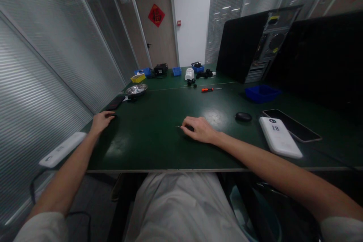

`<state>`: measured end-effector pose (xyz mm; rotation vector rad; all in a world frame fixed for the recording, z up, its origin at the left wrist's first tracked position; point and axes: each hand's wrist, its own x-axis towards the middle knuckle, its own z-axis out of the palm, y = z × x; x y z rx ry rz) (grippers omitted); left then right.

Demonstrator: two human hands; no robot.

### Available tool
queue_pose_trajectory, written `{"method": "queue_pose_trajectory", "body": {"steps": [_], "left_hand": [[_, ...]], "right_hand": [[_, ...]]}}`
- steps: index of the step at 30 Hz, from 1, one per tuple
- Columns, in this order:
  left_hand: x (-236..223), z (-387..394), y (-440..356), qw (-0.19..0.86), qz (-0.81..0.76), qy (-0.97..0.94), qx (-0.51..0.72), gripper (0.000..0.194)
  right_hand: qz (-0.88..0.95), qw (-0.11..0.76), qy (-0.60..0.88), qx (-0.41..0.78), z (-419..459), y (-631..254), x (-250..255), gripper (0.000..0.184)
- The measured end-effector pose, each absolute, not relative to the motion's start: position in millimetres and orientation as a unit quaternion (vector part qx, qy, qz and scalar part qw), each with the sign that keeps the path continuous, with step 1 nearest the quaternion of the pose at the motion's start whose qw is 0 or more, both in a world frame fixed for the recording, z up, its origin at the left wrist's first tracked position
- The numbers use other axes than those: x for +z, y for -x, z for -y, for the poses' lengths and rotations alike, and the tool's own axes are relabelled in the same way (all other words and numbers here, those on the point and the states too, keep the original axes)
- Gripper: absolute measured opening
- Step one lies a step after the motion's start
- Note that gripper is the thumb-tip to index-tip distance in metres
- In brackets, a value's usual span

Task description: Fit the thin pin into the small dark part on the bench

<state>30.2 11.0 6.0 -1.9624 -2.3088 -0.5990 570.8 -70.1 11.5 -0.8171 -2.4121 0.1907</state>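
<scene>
At the table's left edge is my left hand (102, 122), its thumb and fingertips brought close together around something small and dark that I cannot make out. A black phone (115, 103) lies just beyond it. My right hand (199, 129) rests on the green tabletop (147, 136) near the middle, with its fingers curled. From its fingertips a thin, light metal tip (178, 126) points left; the rest of this slim tool is hidden in the grip. Farther off lies an orange-handled screwdriver (207, 89).
A metal bowl (136, 90) stands at the far left. Small black parts (191, 82) lie near a white device (189, 74) at the back. To the right are a blue tray (261, 93), a black mouse (243, 117), a white power bank (279, 138) and a computer case (241, 47).
</scene>
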Motion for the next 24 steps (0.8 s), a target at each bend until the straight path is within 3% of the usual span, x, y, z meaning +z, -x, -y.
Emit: {"method": "queue_pose_trajectory", "body": {"steps": [5, 24], "left_hand": [[4, 4, 8, 0.077, 0.776, 0.602, -0.171, 0.035], [-2, 5, -3, 0.152, 0.748, 0.640, -0.089, 0.037]], "right_hand": [[0.903, 0.282, 0.314, 0.074, 70, -569, 11, 0.020], [0.906, 0.282, 0.305, 0.080, 71, -570, 14, 0.021]]}}
